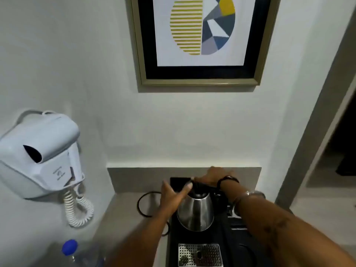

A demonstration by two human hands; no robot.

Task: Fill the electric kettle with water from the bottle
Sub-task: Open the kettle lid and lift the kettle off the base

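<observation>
steel kettle (195, 211) on black tray (225, 239), both hands at its top, blue-capped bottle (76, 254) apart

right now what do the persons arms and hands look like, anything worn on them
Both forearms are bare, with no sleeves in view. The right hand has a dark band or watch at the wrist, and just below it a thin silvery bangle. The right forearm carries a dark marking, possibly a tattoo, too blurred to read. The left hand and its wrist show nothing worn.
</observation>
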